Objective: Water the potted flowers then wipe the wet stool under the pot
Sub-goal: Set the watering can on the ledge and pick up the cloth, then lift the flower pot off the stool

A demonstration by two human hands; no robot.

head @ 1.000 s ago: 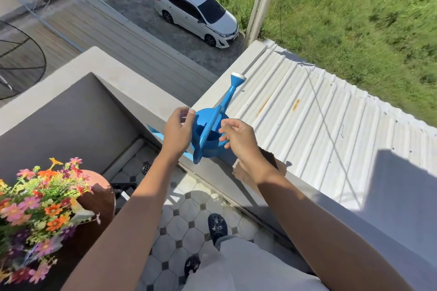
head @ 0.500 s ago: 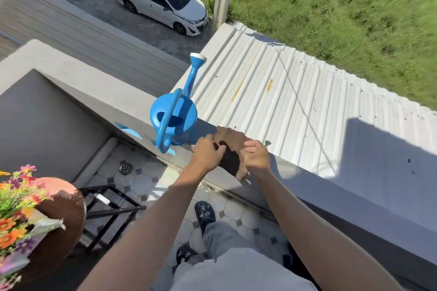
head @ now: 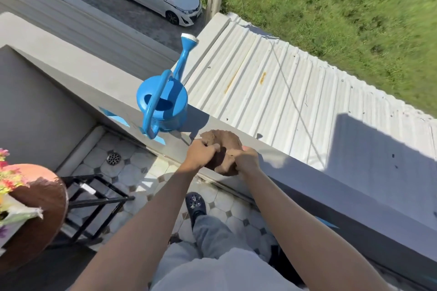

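The blue watering can (head: 163,104) sat let go on the ledge (head: 78,71), so watering looked done, and both hands (head: 222,158) pinched the brown cloth (head: 221,140), while the stool (head: 94,203) at eight o'clock, beside the flower pot (head: 40,196), was not wiped yet.

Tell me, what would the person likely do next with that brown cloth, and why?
Probably lift the brown cloth off the ledge and turn toward the black stool. Both hands, left hand and right hand, grip it, and the blue watering can stands set down.
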